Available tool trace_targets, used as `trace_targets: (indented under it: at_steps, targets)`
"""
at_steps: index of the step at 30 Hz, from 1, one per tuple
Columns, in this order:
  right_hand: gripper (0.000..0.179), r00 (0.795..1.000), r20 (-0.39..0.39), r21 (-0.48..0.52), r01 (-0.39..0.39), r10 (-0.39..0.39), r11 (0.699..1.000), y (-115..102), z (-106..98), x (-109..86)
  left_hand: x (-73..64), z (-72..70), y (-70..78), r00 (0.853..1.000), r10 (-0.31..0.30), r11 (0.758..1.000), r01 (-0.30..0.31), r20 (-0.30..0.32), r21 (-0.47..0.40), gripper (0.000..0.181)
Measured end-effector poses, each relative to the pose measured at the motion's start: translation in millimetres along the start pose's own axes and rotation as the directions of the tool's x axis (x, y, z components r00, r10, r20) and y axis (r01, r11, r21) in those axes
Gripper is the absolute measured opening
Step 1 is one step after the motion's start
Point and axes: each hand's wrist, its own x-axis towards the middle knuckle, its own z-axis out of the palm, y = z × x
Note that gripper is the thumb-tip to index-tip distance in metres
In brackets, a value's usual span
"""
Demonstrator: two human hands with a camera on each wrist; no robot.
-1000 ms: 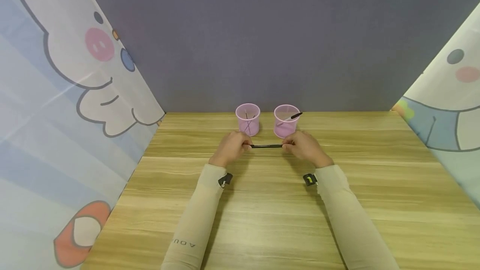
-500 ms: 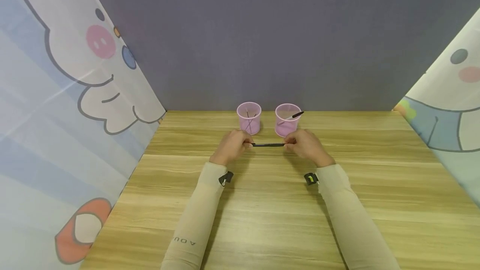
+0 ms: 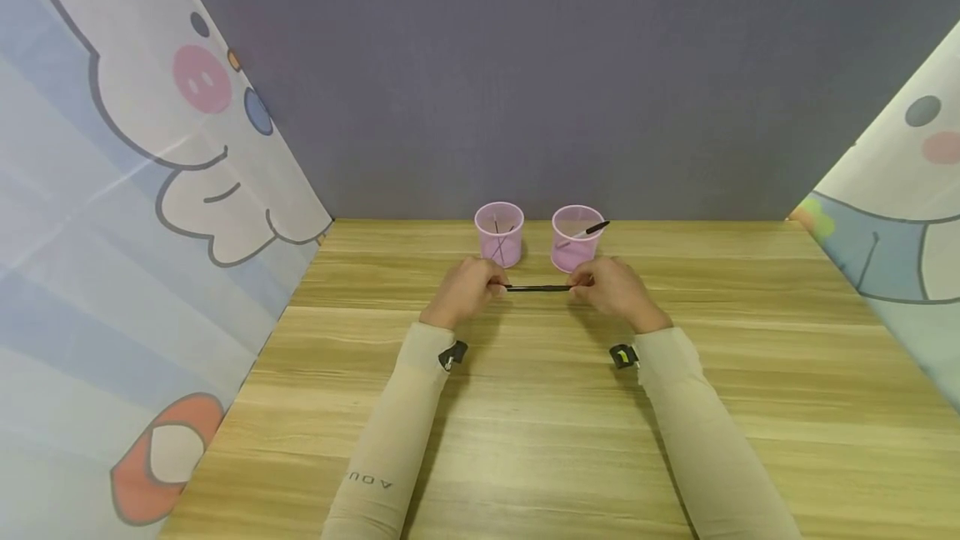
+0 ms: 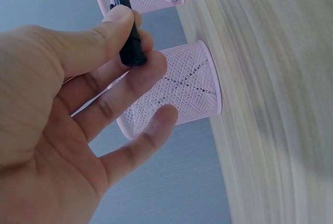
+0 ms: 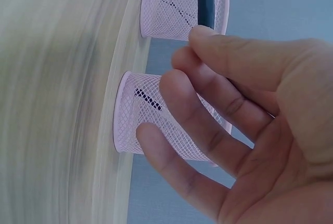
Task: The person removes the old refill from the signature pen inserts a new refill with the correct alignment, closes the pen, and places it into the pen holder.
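A black pen (image 3: 538, 288) lies level between both hands, in front of two pink mesh cups. My left hand (image 3: 467, 290) pinches its left end between thumb and fingers; the left wrist view shows the capped end of the pen (image 4: 132, 52) there. At the other end my right hand (image 3: 611, 290) pinches the dark barrel (image 5: 206, 5) with thumb and index finger, the other fingers spread loosely. Behind the left hand stands the left mesh cup (image 3: 501, 248), with thin dark sticks crossed inside. The right mesh cup (image 3: 573, 252) holds a marker (image 3: 596, 227) with a black cap, leaning right.
The wood-grain table (image 3: 525, 423) runs back to a grey panel (image 3: 525, 82) close behind the cups. Cartoon-printed curtains (image 3: 97, 215) flank the table on both sides. A small black device (image 3: 452, 355) is strapped at each wrist.
Both hands keep their pinch on the pen in nearly the same place. The whole head view has shifted very slightly; the cups and their contents stand as before.
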Motion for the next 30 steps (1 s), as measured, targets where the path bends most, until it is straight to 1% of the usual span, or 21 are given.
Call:
trace_targets:
  at_steps: [8,15,30]
  targets:
    - [0.006,1.0,-0.025,0.012,0.012,-0.011,1.0,-0.6,-0.2,0.1,0.5,-0.7,0.5,1.0,0.006,1.0,-0.006,0.006,0.005,0.006]
    - [0.006,1.0,-0.001,0.02,-0.024,0.024,1.0,-1.6,-0.7,1.0,0.8,0.3,-0.7,1.0,0.002,1.0,-0.002,0.008,0.006,0.004]
    - [0.009,1.0,0.005,0.02,-0.03,0.03,0.999,-1.2,1.5,2.9,0.5,0.0,-0.9,1.0,0.024,1.0,-0.024,0.007,-0.005,0.004]
